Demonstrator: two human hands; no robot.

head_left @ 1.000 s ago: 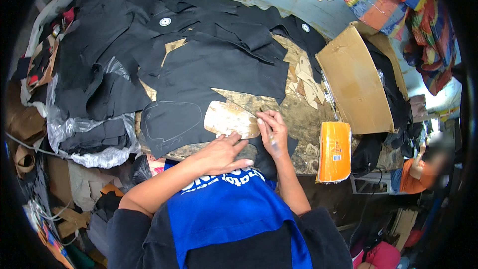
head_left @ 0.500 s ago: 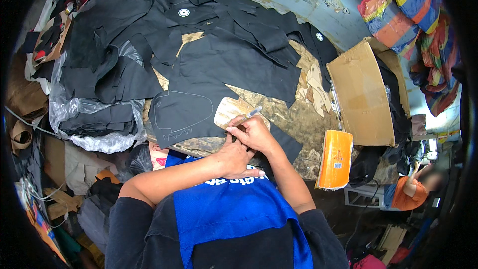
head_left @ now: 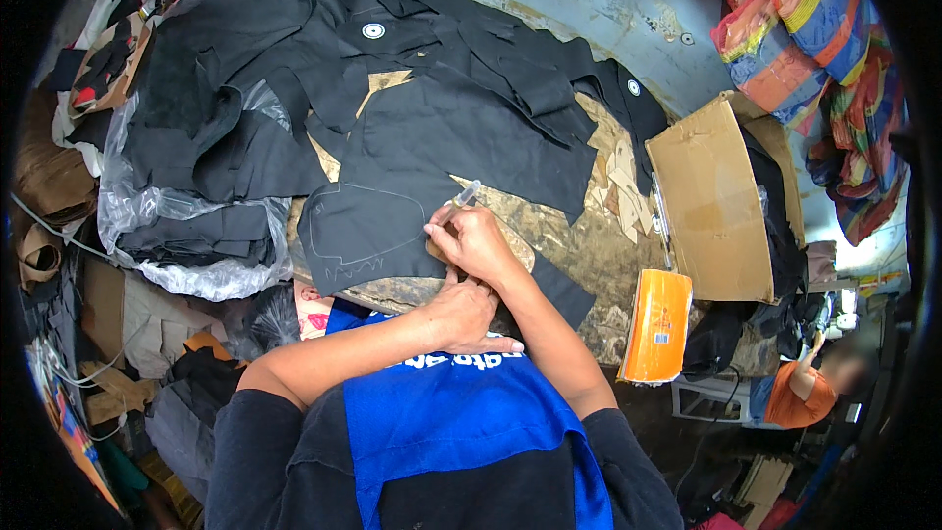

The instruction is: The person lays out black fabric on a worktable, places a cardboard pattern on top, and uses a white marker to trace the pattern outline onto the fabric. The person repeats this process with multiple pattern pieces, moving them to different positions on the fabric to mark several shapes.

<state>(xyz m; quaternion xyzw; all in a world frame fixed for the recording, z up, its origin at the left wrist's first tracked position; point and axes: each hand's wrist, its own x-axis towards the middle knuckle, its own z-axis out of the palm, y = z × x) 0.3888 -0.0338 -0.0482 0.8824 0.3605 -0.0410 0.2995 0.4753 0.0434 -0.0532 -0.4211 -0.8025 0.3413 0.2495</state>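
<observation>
My right hand (head_left: 475,243) pinches a clear-barrelled pen (head_left: 465,196), its lower end by the left edge of a tan, rounded template (head_left: 518,247). The template lies on black fabric, mostly covered by my right hand. Below it, my left hand (head_left: 463,317) lies with its thumb stretched to the right; its fingertips reach under my right hand, close to the template's near edge, and are partly hidden. To the left, a black fabric piece (head_left: 368,221) bears a thin pale outline of a rounded shape, with a zigzag scribble below it.
Dark fabric pieces (head_left: 265,20) heap across the far table. A plastic-wrapped black stack (head_left: 196,238) sits left, and an orange-covered notebook (head_left: 656,326) right, near a cardboard box (head_left: 708,201). Tan scraps (head_left: 625,186) lie beside the box. A person in orange (head_left: 800,395) is at far right.
My right hand has shifted left and slightly up with the pen, covering more of the template's upper left part. My left hand stays almost in place.
</observation>
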